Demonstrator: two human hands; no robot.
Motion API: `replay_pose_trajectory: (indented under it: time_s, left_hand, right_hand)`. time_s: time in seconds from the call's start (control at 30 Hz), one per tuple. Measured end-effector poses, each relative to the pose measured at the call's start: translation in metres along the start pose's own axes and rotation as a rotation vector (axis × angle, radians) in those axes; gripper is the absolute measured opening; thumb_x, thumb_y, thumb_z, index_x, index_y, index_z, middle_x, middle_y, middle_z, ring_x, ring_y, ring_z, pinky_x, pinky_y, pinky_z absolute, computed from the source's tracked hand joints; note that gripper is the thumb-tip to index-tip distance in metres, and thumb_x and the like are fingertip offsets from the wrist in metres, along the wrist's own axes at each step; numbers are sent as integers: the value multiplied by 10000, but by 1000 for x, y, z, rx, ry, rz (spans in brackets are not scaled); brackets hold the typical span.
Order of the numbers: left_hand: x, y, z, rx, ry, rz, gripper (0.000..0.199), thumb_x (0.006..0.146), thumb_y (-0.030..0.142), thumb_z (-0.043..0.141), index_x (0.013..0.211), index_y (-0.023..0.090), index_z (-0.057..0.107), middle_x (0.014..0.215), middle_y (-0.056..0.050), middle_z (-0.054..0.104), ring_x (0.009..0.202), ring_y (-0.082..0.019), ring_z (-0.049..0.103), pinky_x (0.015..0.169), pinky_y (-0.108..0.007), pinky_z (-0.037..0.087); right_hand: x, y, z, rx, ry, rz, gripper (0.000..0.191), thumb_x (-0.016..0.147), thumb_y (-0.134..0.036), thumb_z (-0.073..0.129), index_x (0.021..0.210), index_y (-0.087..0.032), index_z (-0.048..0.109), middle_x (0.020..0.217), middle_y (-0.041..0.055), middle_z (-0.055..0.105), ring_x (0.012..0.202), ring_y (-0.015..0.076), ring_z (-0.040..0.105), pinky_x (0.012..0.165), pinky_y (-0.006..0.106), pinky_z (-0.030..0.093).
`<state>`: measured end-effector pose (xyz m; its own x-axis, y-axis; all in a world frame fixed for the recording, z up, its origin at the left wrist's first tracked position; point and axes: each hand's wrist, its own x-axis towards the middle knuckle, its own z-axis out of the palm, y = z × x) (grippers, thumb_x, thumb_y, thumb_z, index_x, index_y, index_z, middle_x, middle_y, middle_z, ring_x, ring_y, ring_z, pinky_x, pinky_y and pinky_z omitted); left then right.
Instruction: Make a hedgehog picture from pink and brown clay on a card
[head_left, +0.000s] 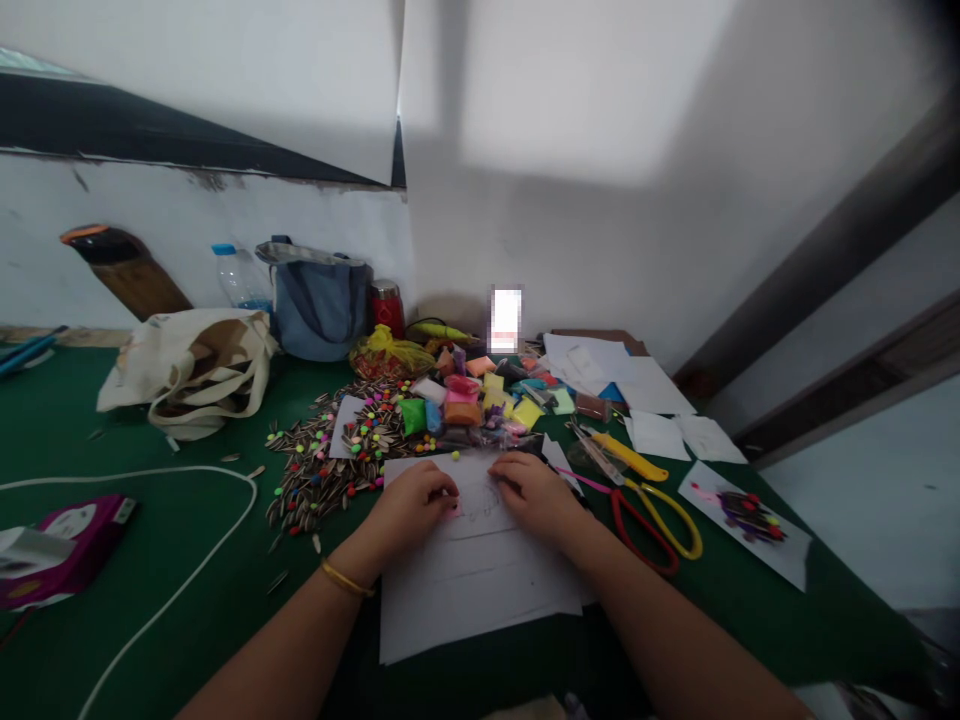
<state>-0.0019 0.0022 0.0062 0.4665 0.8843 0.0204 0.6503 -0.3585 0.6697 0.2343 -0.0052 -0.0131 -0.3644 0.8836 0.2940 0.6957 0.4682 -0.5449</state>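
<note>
Seeds (324, 480) and scissors (619, 508) flank paper (480, 595) under left hand (411, 502) and right hand (541, 496), fingers (441, 484) half-curled, hold unclear.

1. Dim overall; the worktop (217, 610) sinks into deep shadow near the bottom edge.
2. Soft light brightens the wall (555, 90), crossed by broad, blurry-edged grey shadows.
3. The upright rectangle (506, 315) glares white, washed out and pixelated.
4. Wide-angle stretching shows towards the sides; the top-right corner darkens.
5. Lines on the paper (480, 600) look faint and soft.
</note>
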Motion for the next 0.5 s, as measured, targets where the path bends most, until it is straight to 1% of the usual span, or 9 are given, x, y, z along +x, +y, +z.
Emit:
replay_pose_trajectory:
  time_s: [0.07, 0.3, 0.5]
  left_hand:
    - [0, 0, 1, 14, -8, 6, 131, 773, 199, 616, 831, 201, 734, 898, -55, 603, 846, -188, 574, 767, -286, 443]
    - [-1, 4, 1, 71, -35, 26, 154, 780, 165, 582, 790, 189, 733, 885, -66, 608, 874, -201, 567, 780, -297, 436]
    - [-1, 4, -1, 44, -48, 20, 140, 777, 170, 592, 782, 182, 732, 878, -69, 609, 873, -202, 571, 779, -296, 438]
  right_hand:
    - [0, 0, -1, 8, -7, 1, 269, 854, -152, 525, 1048, -218, 700, 1106, 64, 667, 1044, 198, 591, 951, 347, 480]
    - [0, -1, 0, 0, 5, 1, 268, 853, -146, 528, 1046, -217, 698, 1110, 60, 664, 1049, 198, 587, 961, 348, 473]
    - [0, -1, 0, -4, 1, -1, 268, 849, -143, 533, 1044, -218, 701, 1109, 63, 667, 1040, 194, 597, 948, 343, 482]
